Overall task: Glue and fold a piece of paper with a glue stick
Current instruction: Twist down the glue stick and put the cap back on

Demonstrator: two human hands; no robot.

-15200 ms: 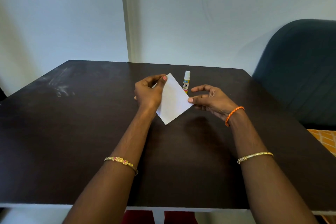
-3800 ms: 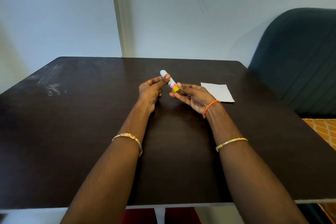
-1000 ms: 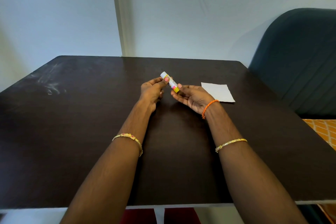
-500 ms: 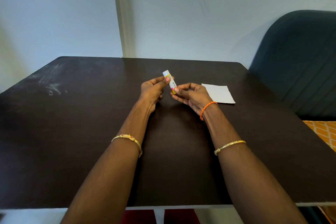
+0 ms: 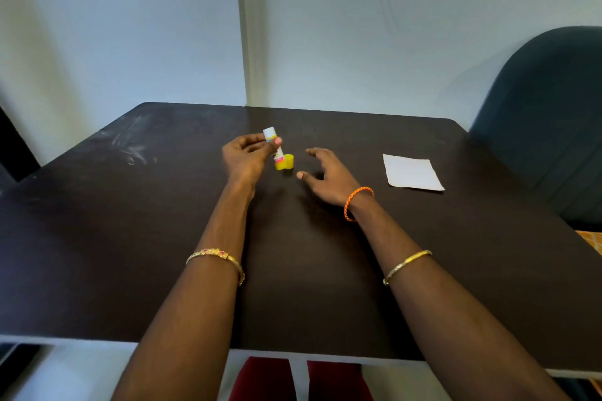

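My left hand (image 5: pixel 246 158) pinches the glue stick (image 5: pixel 273 143) between thumb and fingers and holds it almost upright, white end up. At the stick's lower end a yellow piece (image 5: pixel 285 162) touches the dark table (image 5: pixel 130 238); whether it is joined to the stick I cannot tell. My right hand (image 5: pixel 325 176) hovers just right of it, fingers spread and holding nothing. The white folded paper (image 5: pixel 412 172) lies flat on the table farther right, apart from both hands.
A dark blue chair (image 5: pixel 553 107) stands past the table's right edge. A pale wall runs behind the table's far edge. Whitish smears (image 5: pixel 130 150) mark the far left of the tabletop.
My right hand has let go of the glue stick's yellow end and drawn back to the right, open. My left hand has tipped the stick more upright, its yellow end down at the table.
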